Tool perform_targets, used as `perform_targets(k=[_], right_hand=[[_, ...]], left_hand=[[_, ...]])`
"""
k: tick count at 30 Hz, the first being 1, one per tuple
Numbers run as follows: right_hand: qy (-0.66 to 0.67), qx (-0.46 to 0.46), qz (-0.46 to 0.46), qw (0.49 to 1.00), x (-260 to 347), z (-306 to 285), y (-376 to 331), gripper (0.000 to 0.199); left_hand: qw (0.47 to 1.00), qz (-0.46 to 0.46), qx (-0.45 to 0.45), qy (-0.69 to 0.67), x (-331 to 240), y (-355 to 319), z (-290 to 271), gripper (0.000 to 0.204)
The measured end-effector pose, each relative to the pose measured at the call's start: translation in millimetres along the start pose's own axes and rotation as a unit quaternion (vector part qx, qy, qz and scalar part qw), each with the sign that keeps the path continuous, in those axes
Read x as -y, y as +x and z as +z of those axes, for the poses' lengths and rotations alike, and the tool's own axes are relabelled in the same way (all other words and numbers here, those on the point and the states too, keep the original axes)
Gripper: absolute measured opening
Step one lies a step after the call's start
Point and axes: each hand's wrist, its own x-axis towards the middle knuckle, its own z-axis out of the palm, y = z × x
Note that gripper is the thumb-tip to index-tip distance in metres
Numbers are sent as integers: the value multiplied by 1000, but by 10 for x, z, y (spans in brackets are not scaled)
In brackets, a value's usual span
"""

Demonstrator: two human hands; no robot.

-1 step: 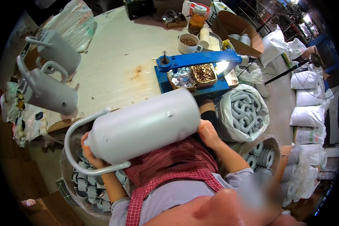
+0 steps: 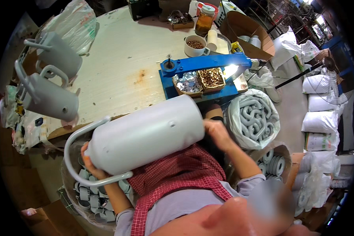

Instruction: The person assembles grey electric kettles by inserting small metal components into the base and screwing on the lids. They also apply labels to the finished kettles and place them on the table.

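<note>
A large pale-grey metal canister (image 2: 145, 135) lies tilted across my lap, its wide end up to the right. A curved grey handle (image 2: 68, 153) loops round its narrow left end. My left hand (image 2: 93, 164) reaches inside that loop and grips the narrow end from below. My right hand (image 2: 217, 133) is curled at the rim of the wide end. Its fingertips are partly hidden, and what they hold, if anything, cannot be made out. A small dimpled hole shows on the canister's upper side.
Two grey handled canisters (image 2: 51, 94) stand at the table's left. A blue bench tool (image 2: 208, 63) with trays of rivets (image 2: 211, 78) and washers (image 2: 188, 82) sits ahead. Right of me are a bag of grey curved handles (image 2: 257, 118) and stacked rings (image 2: 275, 165); grey parts (image 2: 93, 196) fill a bag lower left.
The canister has shifted slightly left and down in my left hand. My right thumb has come off the rim's outer side, and that hand has curled more.
</note>
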Motion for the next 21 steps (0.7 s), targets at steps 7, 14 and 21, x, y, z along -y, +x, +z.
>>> perform_targets(k=[7, 14, 21], right_hand=[[-137, -75, -78, 985, 388, -751, 1048, 14], [-45, -19, 8, 999, 121, -608, 1127, 27], [75, -27, -69, 994, 67, 339, 1382, 56]], left_hand=[[992, 47, -95, -75, -256, -66, -56, 48], [968, 31, -231, -96, -318, 233, -186, 47], [984, 28, -172, -24, -261, 1065, 494, 41]])
